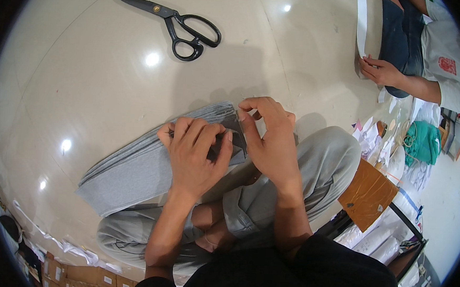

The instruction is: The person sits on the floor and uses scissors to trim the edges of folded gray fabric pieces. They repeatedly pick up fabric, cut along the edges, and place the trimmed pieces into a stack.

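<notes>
A long stack of folded grey fabric [125, 176] lies in front of my crossed legs. My left hand [195, 160] rests over its right part with fingers curled, thumb and forefinger pinched at the layers' edge. Just to the right, my right hand [267, 140] has its thumb and forefinger closed at the corner of the layers, holding the fabric's edge. Black-handled scissors [174, 21] lie on the floor beyond the stack, at the upper left.
Another person [430, 56] sits at the upper right, a hand on a white strip [361, 25]. Green fabric [422, 144], paper scraps and a wooden board [366, 194] are at the right. Cardboard boxes [85, 276] line the lower left of the tiled floor [88, 56].
</notes>
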Action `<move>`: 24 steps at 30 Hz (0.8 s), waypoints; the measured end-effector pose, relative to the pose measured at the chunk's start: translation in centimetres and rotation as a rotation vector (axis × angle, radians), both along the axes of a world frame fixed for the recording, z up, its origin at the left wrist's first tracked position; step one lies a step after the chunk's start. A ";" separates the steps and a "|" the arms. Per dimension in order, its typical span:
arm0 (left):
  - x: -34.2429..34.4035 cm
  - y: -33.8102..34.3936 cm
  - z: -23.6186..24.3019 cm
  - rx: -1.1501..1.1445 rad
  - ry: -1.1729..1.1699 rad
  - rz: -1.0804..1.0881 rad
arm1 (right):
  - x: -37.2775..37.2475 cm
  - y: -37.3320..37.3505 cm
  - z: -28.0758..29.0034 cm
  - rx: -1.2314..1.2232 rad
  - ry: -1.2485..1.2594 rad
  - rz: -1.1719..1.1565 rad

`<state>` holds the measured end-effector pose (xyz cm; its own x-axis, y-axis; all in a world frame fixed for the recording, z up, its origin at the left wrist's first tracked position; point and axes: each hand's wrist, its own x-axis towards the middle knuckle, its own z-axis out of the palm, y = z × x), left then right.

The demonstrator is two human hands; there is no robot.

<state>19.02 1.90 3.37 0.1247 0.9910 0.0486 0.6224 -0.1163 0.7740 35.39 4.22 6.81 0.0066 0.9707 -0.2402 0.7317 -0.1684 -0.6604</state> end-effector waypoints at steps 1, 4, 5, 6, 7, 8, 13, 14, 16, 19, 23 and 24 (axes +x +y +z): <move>0.0 0.0 0.1 0.001 0.005 0.003 | -0.3 0.0 0.3 -0.011 0.004 0.018; 0.2 0.0 0.0 0.020 0.016 0.021 | -0.5 0.0 0.5 -0.017 -0.023 0.056; 0.4 0.0 -0.3 0.034 0.019 0.034 | -0.5 0.0 0.5 -0.017 -0.038 0.066; 0.4 0.0 -0.4 0.048 0.022 0.048 | -0.5 0.0 0.5 -0.021 -0.051 0.075; 0.5 0.0 -0.4 0.020 0.019 0.056 | -0.4 0.1 0.5 -0.026 -0.063 0.083; 0.5 -0.1 -0.3 -0.008 0.016 0.065 | -0.4 0.1 0.5 -0.031 -0.074 0.092; 0.5 -0.1 -0.4 -0.015 0.014 0.057 | 0.0 0.1 1.0 -0.054 0.016 0.100; 0.4 -0.1 -0.6 -0.013 0.006 0.055 | 0.1 0.0 1.1 -0.056 0.038 0.099; 0.3 -0.1 -0.7 -0.023 0.003 0.044 | 0.0 0.1 0.8 -0.038 0.123 0.047; 0.0 -0.1 -0.7 -0.040 0.013 0.027 | -0.1 0.5 1.3 -0.001 0.307 -0.105; 0.2 -0.1 -0.7 -0.020 0.009 0.034 | 0.3 0.5 1.5 -0.069 0.262 -0.273; 0.3 -0.1 -0.7 -0.018 0.005 0.038 | 0.5 0.4 1.3 -0.058 0.203 -0.272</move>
<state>19.28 1.78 2.70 0.0871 0.9957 0.0305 0.6302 -0.0788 0.7724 35.86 4.63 8.07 0.2101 0.9247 -0.3175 0.5096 -0.3807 -0.7716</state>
